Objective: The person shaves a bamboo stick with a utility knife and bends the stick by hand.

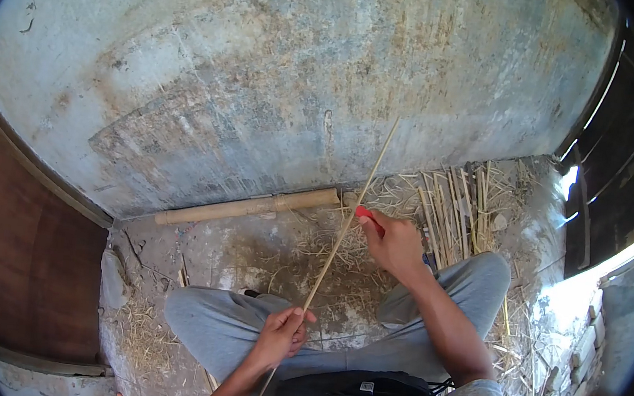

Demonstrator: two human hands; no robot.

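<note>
A long thin pale strip point(331, 257) runs diagonally from the lap up toward the wall. Near its lower part, my left hand point(283, 337) is closed around it. My right hand point(397, 245) is closed on a red-handled tool point(364, 212) beside the upper half of the strip. The far end of the tool is hidden, and whether it touches the strip cannot be made out. Both hands are above my crossed legs in grey trousers point(436, 311).
A bamboo pole point(254, 208) lies along the base of the stained wall point(282, 86). Split sticks point(447, 212) and shavings point(152, 331) cover parts of the floor. A black bag point(350, 395) rests at my waist. A brown panel point(19, 236) stands at the left.
</note>
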